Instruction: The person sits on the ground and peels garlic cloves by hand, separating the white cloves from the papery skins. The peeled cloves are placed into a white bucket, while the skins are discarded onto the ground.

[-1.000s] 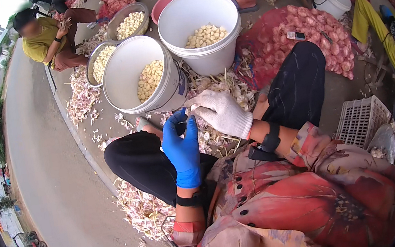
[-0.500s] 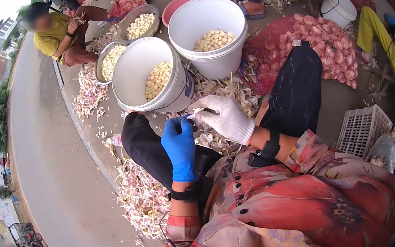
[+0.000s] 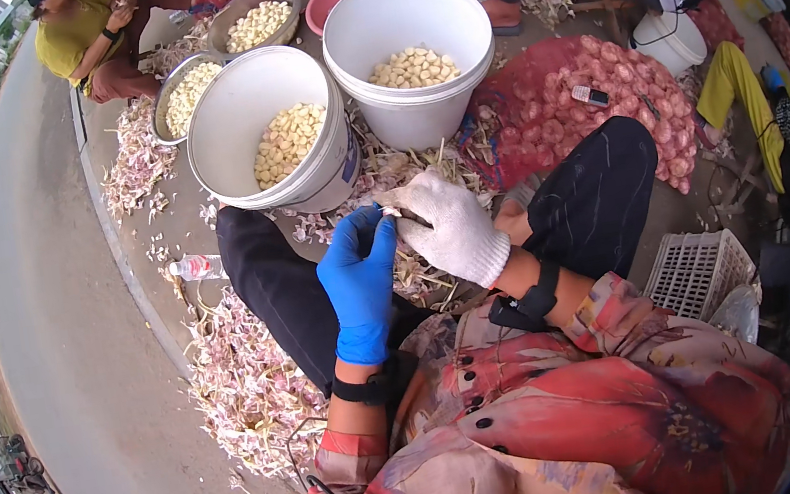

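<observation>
My left hand (image 3: 359,274), in a blue rubber glove, and my right hand (image 3: 454,230), in a white knitted glove, meet above my lap. Between their fingertips is a small pale garlic clove (image 3: 391,212), mostly covered by the fingers; both hands pinch it. Just beyond my hands stands a white bucket (image 3: 321,185) with peeled cloves (image 3: 288,145) in the bottom. A second white bucket (image 3: 418,124) to its right also holds peeled cloves (image 3: 413,67). Loose garlic skins (image 3: 413,270) lie on the ground below my hands.
A red mesh bag of garlic (image 3: 629,78) lies at right, a mobile phone (image 3: 590,96) on it. Left are a skin heap (image 3: 257,378) and plastic bottle (image 3: 199,267). A white basket (image 3: 697,273) sits near right. Bowls (image 3: 297,18) and two people are beyond.
The view has shifted, so the buckets appear further left. My hands remain together at the clove, with the fingers slightly rearranged. The phone and bottle now show more fully.
</observation>
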The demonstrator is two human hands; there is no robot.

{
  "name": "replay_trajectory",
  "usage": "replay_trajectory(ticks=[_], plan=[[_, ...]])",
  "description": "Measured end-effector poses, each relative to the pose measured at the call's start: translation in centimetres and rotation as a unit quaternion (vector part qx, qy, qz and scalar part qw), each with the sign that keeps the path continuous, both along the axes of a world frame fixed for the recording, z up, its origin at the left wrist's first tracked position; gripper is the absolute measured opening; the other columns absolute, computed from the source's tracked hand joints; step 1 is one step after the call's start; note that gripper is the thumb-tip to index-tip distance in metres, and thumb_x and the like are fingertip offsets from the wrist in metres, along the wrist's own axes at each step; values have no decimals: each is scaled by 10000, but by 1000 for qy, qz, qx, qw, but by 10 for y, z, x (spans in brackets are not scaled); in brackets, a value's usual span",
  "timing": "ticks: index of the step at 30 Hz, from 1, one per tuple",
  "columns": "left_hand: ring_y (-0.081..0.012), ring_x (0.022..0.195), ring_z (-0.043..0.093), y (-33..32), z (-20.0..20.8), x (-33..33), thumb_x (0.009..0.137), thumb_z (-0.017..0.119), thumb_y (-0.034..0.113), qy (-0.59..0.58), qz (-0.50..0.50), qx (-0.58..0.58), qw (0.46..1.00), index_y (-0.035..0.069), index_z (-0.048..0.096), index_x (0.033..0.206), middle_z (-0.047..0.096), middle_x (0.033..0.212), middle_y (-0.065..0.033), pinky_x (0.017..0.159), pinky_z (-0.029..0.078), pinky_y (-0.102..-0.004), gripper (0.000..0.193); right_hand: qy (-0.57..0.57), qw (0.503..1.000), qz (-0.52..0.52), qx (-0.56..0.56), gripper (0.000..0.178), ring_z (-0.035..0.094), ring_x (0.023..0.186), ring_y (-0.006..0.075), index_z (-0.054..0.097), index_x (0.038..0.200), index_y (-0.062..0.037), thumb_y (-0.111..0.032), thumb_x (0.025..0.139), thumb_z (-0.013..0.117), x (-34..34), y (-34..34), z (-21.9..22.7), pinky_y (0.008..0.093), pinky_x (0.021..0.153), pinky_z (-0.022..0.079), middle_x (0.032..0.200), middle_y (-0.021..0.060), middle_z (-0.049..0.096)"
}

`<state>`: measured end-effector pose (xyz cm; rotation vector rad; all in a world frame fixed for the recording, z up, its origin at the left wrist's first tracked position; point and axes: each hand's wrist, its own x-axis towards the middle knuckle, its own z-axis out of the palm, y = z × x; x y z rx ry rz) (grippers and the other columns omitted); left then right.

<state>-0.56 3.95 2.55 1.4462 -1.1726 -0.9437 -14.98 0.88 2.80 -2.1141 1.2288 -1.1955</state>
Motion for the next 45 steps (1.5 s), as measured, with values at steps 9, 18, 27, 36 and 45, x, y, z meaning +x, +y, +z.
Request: replay_trajectory(ticks=[9,18,27,36,45], plan=[[-253,671,694,-2,14,5,851,699,52,-245,-15,-124,962,33,667,960,710,819,-139,631,536,-320,115,-10,999,5,34,158,657,769,317,673,972,-62,-93,818,682,-7,5,16,413,667,525,857,126,649],[-188,750,689,0,19,-6,850,736,64,-162,-7,-140,977,14,690,1006,704,876,-111,709,536,-289,171,37,999,-11,-31,193,646,792,338,633,991,-75,-95,800,645,-7,1,11,448,692,528,885,124,623],[-267,662,680,-2,12,6,830,707,107,-322,11,-118,939,70,667,871,705,815,-108,600,528,-343,68,52,999,1,5,186,661,762,322,647,1006,-55,-104,827,658,-6,7,8,422,657,528,844,136,645],[-62,854,587,-2,12,5,928,683,90,148,-53,66,985,5,689,1145,692,962,-16,799,477,-216,233,-249,934,15,256,216,628,822,76,702,1096,-17,-117,905,700,-7,3,13,245,735,515,915,57,715],[-36,742,541,-1,7,9,926,648,59,82,-63,52,993,-6,680,975,646,817,28,695,444,-200,87,-136,958,110,227,299,675,877,194,646,1200,23,-166,973,598,-16,-1,-3,291,799,532,1028,141,712]])
